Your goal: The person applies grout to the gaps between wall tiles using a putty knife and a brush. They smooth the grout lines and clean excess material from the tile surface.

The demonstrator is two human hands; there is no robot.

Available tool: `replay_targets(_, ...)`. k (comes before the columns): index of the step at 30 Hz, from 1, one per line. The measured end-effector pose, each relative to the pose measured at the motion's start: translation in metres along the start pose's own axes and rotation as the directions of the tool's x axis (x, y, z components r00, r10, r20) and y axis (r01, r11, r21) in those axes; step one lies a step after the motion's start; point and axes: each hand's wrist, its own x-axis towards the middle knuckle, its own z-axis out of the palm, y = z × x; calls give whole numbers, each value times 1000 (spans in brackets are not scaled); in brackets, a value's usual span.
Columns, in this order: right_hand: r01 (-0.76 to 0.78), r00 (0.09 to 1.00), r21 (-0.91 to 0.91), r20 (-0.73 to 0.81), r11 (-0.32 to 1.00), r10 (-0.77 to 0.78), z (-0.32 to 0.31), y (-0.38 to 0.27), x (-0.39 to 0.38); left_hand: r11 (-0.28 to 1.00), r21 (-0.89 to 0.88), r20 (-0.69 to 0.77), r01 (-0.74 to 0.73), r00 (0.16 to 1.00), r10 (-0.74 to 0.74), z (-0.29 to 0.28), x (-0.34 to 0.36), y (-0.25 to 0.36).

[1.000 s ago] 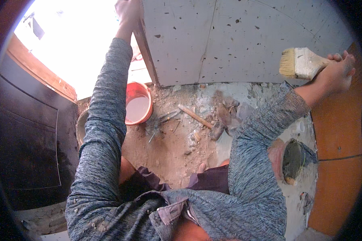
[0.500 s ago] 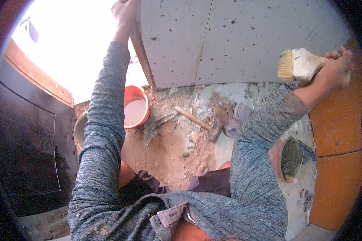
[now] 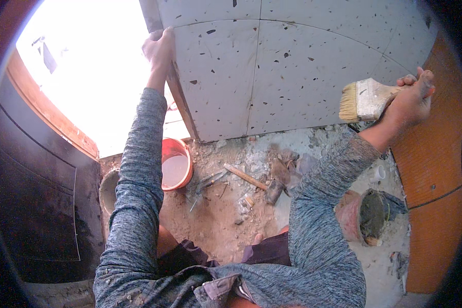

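Observation:
My right hand [image 3: 411, 104] is closed around the handle of a wide flat paintbrush [image 3: 370, 99], held up in front of the wall at the right. Its pale yellow bristles point left, and white smears coat the ferrule. My left hand [image 3: 159, 50] reaches up and grips the edge of the tiled wall [image 3: 210, 77] beside the bright opening; part of its fingers is hidden. Grey tiles with dark specks and thin joint lines cover that wall.
An orange bucket of cloudy liquid [image 3: 175, 169] stands below my left forearm. A hammer [image 3: 251, 179] lies among rubble on the dirty floor. At the right a reddish bucket [image 3: 355, 218] lies near an orange-brown wood panel [image 3: 436, 226]. A dark panel [image 3: 33, 190] stands at the left.
The view has tilted up, so the wall and floor sit lower in the picture. The brush in my right hand has shifted a little left. My left hand stays on the wall edge.

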Motion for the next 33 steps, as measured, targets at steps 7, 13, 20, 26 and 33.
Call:
replay_targets(7,8,1000,2,-15,1000,-8,-2,5,3,1000,19,-14,8,1000,-7,1,2,-1)
replay_targets(13,-9,1000,23,-23,1000,9,-4,12,4,985,165,-31,-47,998,53,2,1,1)
replay_targets(20,-43,998,46,-37,998,45,-2,18,-2,546,348,208,-762,630,748,74,-58,34)
replay_targets(26,-44,999,91,-11,995,45,3,28,-7,356,409,423,-841,520,742,142,-65,71)
replay_targets(33,-74,997,67,-28,995,76,5,34,-16,257,486,534,-835,517,670,167,-51,84)
